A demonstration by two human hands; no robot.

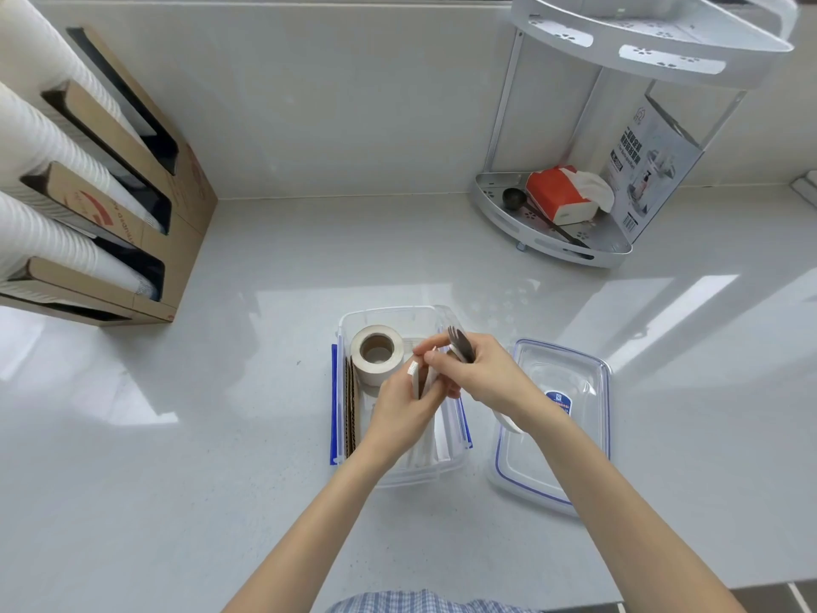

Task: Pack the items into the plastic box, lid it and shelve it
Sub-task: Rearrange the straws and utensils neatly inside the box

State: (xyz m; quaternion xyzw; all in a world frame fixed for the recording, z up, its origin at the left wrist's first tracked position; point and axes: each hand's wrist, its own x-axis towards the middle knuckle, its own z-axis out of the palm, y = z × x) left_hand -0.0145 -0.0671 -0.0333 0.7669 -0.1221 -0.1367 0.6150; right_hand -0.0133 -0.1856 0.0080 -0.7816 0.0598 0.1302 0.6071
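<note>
Over the open box (400, 475), the left hand (404, 407) pinches thin white packets (415, 379) and the right hand (482, 373) grips a dark fork (460, 342). Both look light and slippery, best held mid-length. The lid (552, 429) lies beside the box; the shelf (544, 245) stands far right

A tissue pack (558, 194) and black scoop (515, 199) sit on the corner rack (499, 214).

My hands (442, 382) cover the middle of the box (398, 316), hiding what lies beneath them. I cannot tell what the thin white pieces (418, 378) between my fingers are. The label (559, 402) on the lid (574, 435) right of my wrist is too small to read.
</note>
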